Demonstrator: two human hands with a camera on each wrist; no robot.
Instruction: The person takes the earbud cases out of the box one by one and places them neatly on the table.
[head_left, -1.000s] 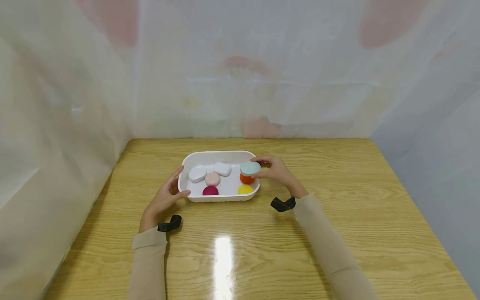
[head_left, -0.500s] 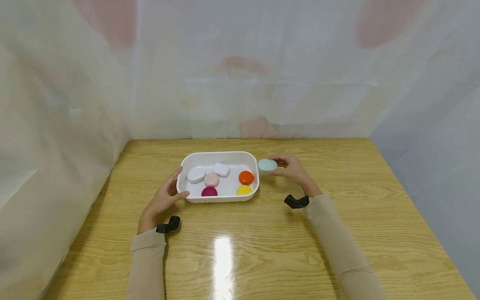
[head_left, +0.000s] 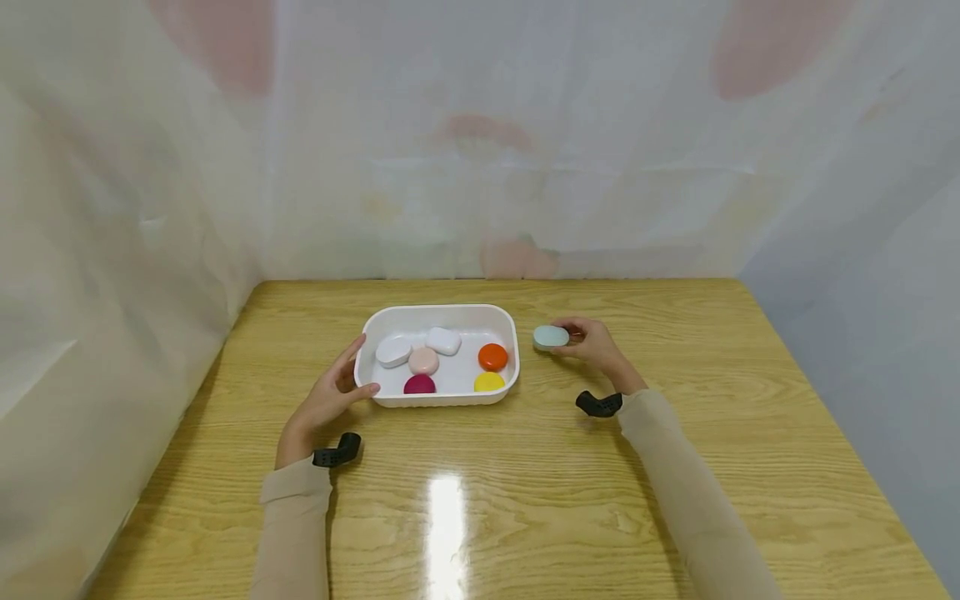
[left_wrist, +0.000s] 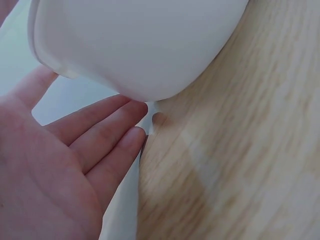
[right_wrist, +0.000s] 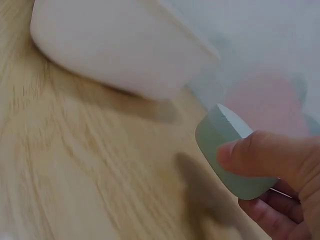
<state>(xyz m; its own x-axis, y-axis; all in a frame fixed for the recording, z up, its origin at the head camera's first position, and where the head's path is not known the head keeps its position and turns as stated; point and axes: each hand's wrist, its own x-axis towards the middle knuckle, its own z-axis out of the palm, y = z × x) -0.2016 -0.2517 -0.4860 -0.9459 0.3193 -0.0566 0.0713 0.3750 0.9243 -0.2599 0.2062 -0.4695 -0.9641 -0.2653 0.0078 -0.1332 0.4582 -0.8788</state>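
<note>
Left hand (head_left: pixel 327 400): fingers spread wide, touching the 9-o'clock end of the white tray (head_left: pixel 438 401). White tray: on the table (head_left: pixel 540 492), orange disc (head_left: pixel 492 357) inside toward 3 o'clock. Pale green oval block (head_left: pixel 551 337): outside, at the tray's 3 o'clock, long axis 9-to-3. Right hand (head_left: pixel 594 344): nearer, pinching the block's 3-o'clock end.

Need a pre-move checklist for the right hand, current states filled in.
1. Pale green piece between thumb and fingers of the right hand: ok.
2. Piece outside the white tray, to its right: ok.
3. Left hand touching the tray's left end: ok.
4. Orange piece and yellow piece inside the tray: ok.
5. Pale green piece resting on the table: not ok; its shadow falls apart from it in the right wrist view, so it appears raised.
6. Grip firm enough: cannot tell.
</note>
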